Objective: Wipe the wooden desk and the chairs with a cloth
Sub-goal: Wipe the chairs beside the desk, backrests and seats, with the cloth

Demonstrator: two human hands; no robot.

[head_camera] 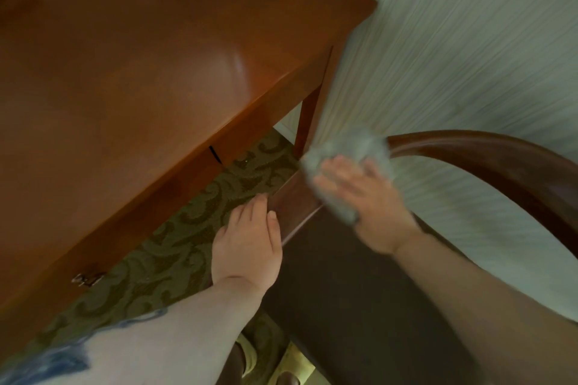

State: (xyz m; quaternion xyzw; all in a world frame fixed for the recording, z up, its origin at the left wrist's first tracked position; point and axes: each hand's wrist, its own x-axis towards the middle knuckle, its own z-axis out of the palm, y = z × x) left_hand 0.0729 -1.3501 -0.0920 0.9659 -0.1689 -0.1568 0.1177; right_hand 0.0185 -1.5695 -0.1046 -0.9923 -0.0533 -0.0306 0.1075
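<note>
Centre-right of frame, right hand (359, 197) w/ fingers spread presses cloth (347, 147) on chair (297, 197) arm to wipe, left hand (250, 244) grips arm end, prob. to steady it.

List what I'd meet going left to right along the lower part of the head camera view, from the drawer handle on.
Drawer handle → left hand gripping the chair's wooden front rail → right hand pressing the grey cloth → chair's curved wooden back.

A furnished room, likely a hotel or home. It has a polished reddish-brown wooden desk (131, 78), olive scroll-patterned carpet (175, 241) and pale ribbed wallpaper (469, 50).
</note>
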